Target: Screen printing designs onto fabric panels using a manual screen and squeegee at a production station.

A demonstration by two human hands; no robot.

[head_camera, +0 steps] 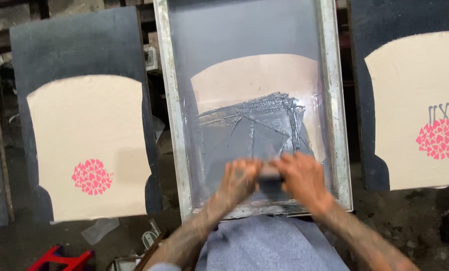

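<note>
A metal-framed printing screen point(173, 100) lies over a beige fabric piece point(254, 75) on the middle board. Grey ink point(254, 125) is smeared across the mesh. Both my hands grip a dark squeegee point(270, 175) at the near end of the screen. My left hand point(239, 180) holds its left side and my right hand point(302, 180) its right side. The hands are blurred by motion.
A dark board to the left carries a beige fabric piece point(89, 145) with a pink heart cluster point(92, 176). The board to the right holds a beige piece point(420, 105) with pink hearts and grey marks point(439, 136). A red object point(59, 259) lies on the floor.
</note>
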